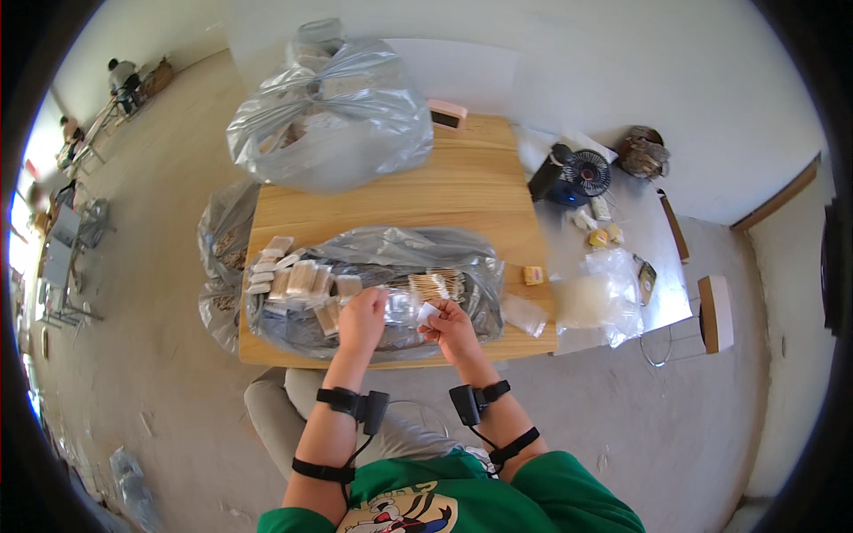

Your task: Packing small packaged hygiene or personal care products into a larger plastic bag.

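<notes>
My left hand (360, 322) is closed, its fingertips pinching the edge of a small clear plastic bag (402, 307). Close beside it on the right, my right hand (455, 334) pinches a small white piece (428, 314), too small to name for certain. Both hands are over a grey plastic sheet (373, 244) spread on the wooden table. Loose cotton swabs (434, 285) lie on the sheet beyond the right hand. Packed bundles of cotton swabs (302, 279) are heaped beyond and left of my left hand.
A large filled grey bag (333, 124) stands at the wooden table's (480, 191) far left. Clear bags (524, 314) lie at right, near a small yellow box (533, 275). A metal side table (657, 266) holds a fan (586, 173) and more plastic bags (597, 298).
</notes>
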A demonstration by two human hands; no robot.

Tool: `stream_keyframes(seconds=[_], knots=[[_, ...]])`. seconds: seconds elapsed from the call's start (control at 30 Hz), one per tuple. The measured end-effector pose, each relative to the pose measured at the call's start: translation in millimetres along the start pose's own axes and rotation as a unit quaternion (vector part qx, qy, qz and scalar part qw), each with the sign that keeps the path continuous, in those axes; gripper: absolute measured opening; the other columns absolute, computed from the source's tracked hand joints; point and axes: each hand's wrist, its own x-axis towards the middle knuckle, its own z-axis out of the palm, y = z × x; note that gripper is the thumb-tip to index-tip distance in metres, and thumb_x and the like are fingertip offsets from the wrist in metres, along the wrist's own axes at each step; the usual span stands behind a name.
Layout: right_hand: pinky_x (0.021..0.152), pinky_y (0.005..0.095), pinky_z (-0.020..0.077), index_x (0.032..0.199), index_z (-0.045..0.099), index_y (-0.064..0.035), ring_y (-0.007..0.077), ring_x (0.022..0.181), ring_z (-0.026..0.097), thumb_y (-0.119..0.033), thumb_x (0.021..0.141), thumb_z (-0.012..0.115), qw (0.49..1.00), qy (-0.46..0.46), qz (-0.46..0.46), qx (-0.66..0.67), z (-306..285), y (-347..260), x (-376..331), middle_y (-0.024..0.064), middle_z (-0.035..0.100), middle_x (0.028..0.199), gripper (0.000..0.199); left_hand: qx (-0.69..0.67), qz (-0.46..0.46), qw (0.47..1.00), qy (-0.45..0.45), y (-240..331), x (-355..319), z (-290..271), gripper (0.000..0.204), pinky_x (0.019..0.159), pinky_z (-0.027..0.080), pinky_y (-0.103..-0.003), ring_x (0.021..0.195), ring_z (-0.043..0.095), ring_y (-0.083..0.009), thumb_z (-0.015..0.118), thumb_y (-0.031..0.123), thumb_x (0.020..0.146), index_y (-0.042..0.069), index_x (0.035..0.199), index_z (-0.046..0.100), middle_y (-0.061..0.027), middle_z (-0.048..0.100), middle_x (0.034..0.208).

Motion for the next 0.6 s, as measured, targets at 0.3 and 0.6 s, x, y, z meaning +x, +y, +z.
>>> stream_keyframes(seconds=[0.3,0.6], knots=[[0.065,0.0259,0.0448,0.085,0.070,-0.0051,0.0123,0.073,0.055,-0.005,0.075,0.066,0.755,0.350,-0.338,-0.440,-134.0,-105.1,7.6,0.0040,0.059,0.082,0.010,0.020,-0.039,0.998,-0.040,-9.5,-3.6,-10.9,0.025,0.055,0.042,-0.044,0.064,0.056,-0.0376,0.058,0.023,0.085,0.003,0.071,0.053,-0.0171,0.057,0.066],[0.068,0.0243,0.0454,0.092,0.068,-0.0013,0.0122,0.072,0.058,-0.006,0.079,0.055,0.864,0.312,-0.166,-0.360,-203.1,-120.6,28.1,0.0024,0.065,0.080,0.019,-0.019,-0.034,0.999,-0.035,-4.5,-9.9,-4.4,0.028,0.053,0.040,-0.040,0.057,0.052,-0.0343,0.058,0.021,0.086,0.000,0.070,0.050,-0.0169,0.053,0.062]])
